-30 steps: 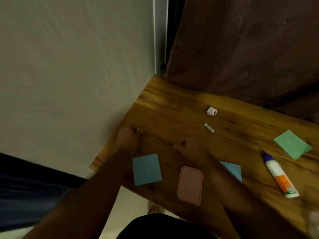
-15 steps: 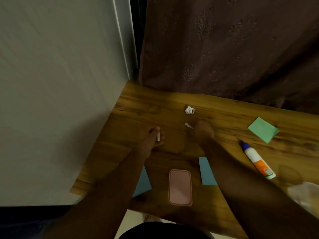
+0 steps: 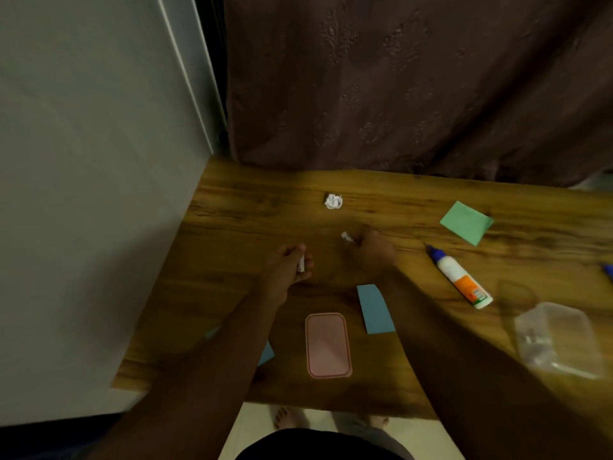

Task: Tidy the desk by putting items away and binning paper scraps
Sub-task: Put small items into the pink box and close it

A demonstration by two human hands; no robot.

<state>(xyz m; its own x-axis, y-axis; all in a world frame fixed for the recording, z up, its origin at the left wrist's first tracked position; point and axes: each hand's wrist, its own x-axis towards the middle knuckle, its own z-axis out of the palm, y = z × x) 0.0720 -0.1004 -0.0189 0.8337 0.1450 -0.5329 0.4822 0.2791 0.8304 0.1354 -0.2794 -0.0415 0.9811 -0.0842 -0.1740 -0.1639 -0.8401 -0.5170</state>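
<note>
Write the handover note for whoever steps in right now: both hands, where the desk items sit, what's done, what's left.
Hands: left hand pinches a small white paper scrap; right hand is closing on a second rolled scrap.
Desk: crumpled paper ball near the back; green note and glue bottle to the right; clear plastic container at the right edge; blue note and pink case near the front.
Done: one scrap picked up.
Left: bin the scraps and ball, put away the rest. No bin in view.

On the desk (image 3: 232, 207), the crumpled scrap (image 3: 333, 201) lies near the back edge, the glue bottle (image 3: 459, 277) right, the case (image 3: 328, 345) near the front edge.
</note>
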